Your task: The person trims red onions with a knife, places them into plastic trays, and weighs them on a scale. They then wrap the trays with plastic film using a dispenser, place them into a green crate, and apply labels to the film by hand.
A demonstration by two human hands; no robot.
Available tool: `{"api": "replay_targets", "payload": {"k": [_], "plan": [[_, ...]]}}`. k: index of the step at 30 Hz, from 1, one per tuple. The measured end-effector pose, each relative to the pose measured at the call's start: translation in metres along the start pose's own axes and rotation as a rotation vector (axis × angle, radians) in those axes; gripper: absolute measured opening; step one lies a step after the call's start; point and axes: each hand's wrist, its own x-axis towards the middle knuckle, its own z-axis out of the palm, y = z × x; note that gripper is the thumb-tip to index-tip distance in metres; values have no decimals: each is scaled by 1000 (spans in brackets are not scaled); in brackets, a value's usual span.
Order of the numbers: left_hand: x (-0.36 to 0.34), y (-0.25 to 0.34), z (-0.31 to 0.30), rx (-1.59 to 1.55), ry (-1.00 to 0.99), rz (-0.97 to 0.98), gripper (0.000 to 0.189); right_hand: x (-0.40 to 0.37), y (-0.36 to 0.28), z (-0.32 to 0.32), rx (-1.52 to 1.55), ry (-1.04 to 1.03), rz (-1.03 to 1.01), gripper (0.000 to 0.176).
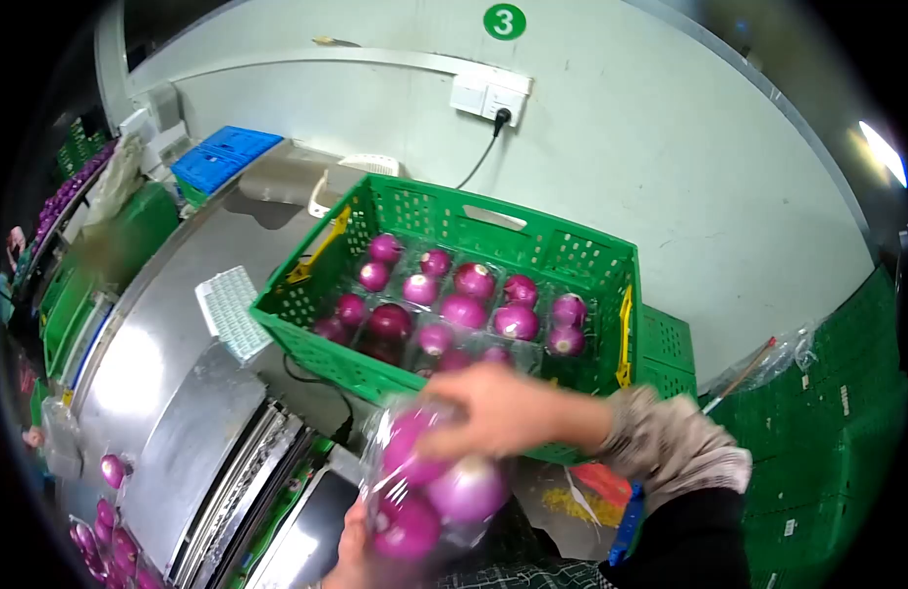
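A clear plastic pack of red onions (pixel 405 525) is held between my two hands in front of the green crate. My right hand (pixel 493 407) reaches in from the right, its fingers closed on the top of the pack, slightly blurred. Low on the pack's left side, my left hand (pixel 352 550) grips its edge and is partly hidden by it. Several wrapped packs of onions (pixel 464 311) lie in rows inside the green crate (pixel 434 201), just beyond my hands.
At the lower left are a metal machine (pixel 233 471) and loose or bagged onions (pixel 120 550). A white keyboard (pixel 234 312) sits left of the crate. Stacked green crates (pixel 817 461) stand at right. A power cord (pixel 480 157) hangs from the wall socket.
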Motion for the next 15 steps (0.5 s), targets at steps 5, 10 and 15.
{"api": "replay_targets", "payload": {"k": [5, 10, 15], "plan": [[54, -18, -21, -67, 72, -81, 45, -19, 57, -139, -99, 268, 384, 49], [62, -30, -55, 63, 248, -256, 27, -4, 160, -147, -246, -156, 931, 62], [56, -21, -86, 120, 363, -253, 24, -9, 262, -88, -135, -601, 913, 68]]}}
